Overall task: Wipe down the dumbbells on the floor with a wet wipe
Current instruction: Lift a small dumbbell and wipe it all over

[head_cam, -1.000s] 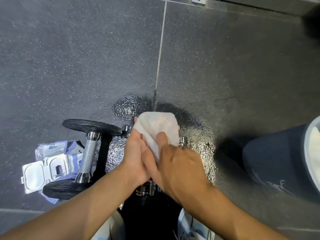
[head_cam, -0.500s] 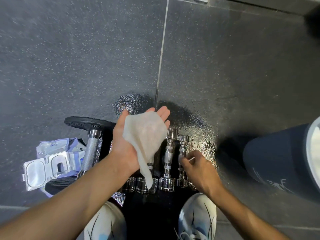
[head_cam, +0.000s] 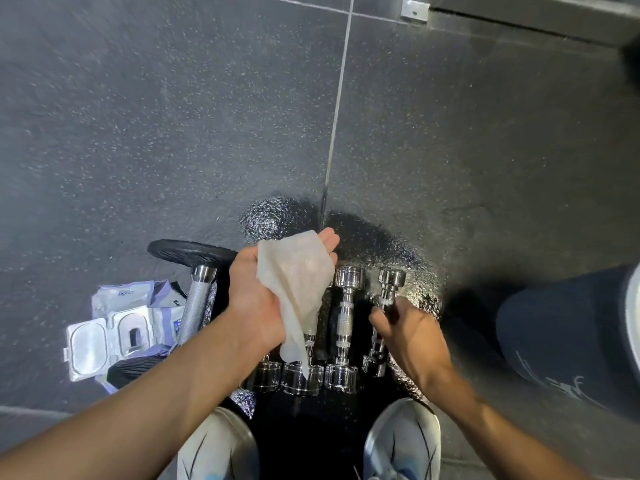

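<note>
Sensibly, right hand (head_cam: 412, 336) grips the slick-looking chrome dumbbell (head_cam: 391, 279) by its knurled handle (head_cam: 376, 344); flat left hand (head_cam: 254, 303) carries limp white wipe (head_cam: 298, 282).

Open floor (head_cam: 173, 116) ahead, dumbbells (head_cam: 344, 320) crowded below, container (head_cam: 561, 334) right

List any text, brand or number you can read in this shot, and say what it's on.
Nothing is legible.
Wipes pack: blue logo, too blurred to read.
Dark object at right: white script-like mark, unreadable.
Dumbbells: no numbers or markings visible.
</note>
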Demonstrator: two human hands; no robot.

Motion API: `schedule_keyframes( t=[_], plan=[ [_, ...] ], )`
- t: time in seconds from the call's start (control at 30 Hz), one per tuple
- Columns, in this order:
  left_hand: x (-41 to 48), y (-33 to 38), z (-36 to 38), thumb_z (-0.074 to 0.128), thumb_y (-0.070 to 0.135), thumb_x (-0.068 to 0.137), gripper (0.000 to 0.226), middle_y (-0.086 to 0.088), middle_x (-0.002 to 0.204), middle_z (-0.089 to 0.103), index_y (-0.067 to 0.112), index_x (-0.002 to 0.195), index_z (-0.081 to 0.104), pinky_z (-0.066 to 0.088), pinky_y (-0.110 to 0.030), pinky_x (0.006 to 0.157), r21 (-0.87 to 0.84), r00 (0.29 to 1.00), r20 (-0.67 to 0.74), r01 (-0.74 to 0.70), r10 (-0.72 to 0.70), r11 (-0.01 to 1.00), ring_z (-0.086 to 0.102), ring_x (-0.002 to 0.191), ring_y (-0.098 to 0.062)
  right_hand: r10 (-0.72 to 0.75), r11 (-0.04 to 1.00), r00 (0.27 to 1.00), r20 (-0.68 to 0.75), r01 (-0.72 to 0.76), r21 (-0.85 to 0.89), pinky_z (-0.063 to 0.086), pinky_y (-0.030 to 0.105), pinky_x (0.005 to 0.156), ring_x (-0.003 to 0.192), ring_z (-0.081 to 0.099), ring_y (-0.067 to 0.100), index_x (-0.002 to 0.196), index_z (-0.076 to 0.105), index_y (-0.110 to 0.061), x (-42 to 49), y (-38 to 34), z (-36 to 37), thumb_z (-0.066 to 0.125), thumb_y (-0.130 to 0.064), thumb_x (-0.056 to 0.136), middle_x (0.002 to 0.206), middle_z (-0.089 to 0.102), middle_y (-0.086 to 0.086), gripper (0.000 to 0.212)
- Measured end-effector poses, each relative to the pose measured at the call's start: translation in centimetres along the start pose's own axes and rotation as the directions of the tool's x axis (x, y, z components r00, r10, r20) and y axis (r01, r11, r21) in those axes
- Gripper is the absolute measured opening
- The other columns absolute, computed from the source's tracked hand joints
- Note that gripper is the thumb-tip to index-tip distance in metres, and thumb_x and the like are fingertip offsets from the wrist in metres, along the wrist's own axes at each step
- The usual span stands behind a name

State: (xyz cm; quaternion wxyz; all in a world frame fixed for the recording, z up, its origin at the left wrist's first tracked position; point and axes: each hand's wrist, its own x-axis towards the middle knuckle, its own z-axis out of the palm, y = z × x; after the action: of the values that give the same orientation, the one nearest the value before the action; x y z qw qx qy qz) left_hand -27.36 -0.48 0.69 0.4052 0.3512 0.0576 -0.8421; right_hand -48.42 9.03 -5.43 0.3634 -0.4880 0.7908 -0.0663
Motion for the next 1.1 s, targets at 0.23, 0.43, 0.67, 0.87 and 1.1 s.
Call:
schedule_keyframes(
  t=[0.23, 0.43, 0.67, 0.87, 1.1],
  plan=[
    [-1.1, 1.3, 4.4, 0.027, 0.030, 0.098, 0.060, -0.017, 0.122, 0.071, -0.006, 0.125, 0.066, 0.050, -0.034, 0.101, 0.145, 0.999, 0.000, -0.044, 0.045, 0.988, 0.069, 0.113, -0.026, -0.351, 0.934, 0.933, -0.078, 0.355, 0.044, 0.042, 0.030, 0.051, 0.047, 0.046, 0.011, 0.067, 0.042, -0.022, -2.6, -11.9, -10.3, 0.057, -0.046, 0.097, 0.054, 0.052, -0.001, 0.042],
    [-5.6, 3.5, 14.8, 0.039, 0.038, 0.106, 0.056, -0.020, 0.126, 0.070, -0.006, 0.131, 0.063, 0.048, -0.041, 0.109, 0.386, 0.979, 0.102, -0.202, 0.176, 0.900, 0.064, 0.123, -0.027, -0.481, 0.877, 0.876, -0.039, 0.480, -0.032, 0.040, 0.038, 0.063, 0.075, 0.055, 0.030, 0.065, 0.039, -0.024, -4.6, -21.3, -16.0, 0.046, -0.037, 0.101, 0.074, 0.057, 0.002, 0.038],
    [-12.0, 6.1, 23.1, 0.051, 0.033, 0.106, 0.042, -0.011, 0.129, 0.071, 0.004, 0.133, 0.065, 0.052, -0.031, 0.101, 0.464, 0.867, 0.273, -0.498, 0.417, 0.732, 0.069, 0.112, -0.018, -0.612, 0.784, 0.769, -0.185, 0.621, -0.010, 0.044, 0.040, 0.067, 0.077, 0.057, 0.028, 0.083, 0.057, -0.016, -8.4, -26.8, -23.7, 0.046, -0.033, 0.101, 0.083, 0.066, 0.005, 0.026],
    [-18.6, 5.7, 27.5, 0.054, 0.016, 0.104, 0.024, 0.001, 0.089, 0.074, 0.007, 0.116, 0.072, 0.052, -0.019, 0.068, 0.648, 0.705, 0.486, -0.687, 0.517, 0.329, 0.068, 0.077, -0.007, -0.658, 0.719, 0.705, -0.265, 0.692, 0.056, 0.051, 0.042, 0.066, 0.073, 0.061, 0.019, 0.091, 0.063, -0.016, -13.4, -28.1, -27.5, 0.055, -0.026, 0.094, 0.082, 0.069, -0.003, 0.013],
    [-23.3, 5.0, 28.6, 0.069, 0.034, 0.096, 0.023, -0.016, 0.089, 0.070, 0.012, 0.092, 0.069, 0.060, -0.047, 0.067, 0.664, 0.512, 0.629, -0.746, 0.586, -0.061, 0.069, 0.075, -0.034, -0.679, 0.579, 0.701, -0.218, 0.694, 0.427, 0.041, 0.024, 0.054, 0.062, 0.052, 0.008, 0.092, 0.068, -0.014, -17.8, -26.8, -29.3, 0.053, -0.013, 0.096, 0.075, 0.065, -0.001, 0.016]
  ],
)
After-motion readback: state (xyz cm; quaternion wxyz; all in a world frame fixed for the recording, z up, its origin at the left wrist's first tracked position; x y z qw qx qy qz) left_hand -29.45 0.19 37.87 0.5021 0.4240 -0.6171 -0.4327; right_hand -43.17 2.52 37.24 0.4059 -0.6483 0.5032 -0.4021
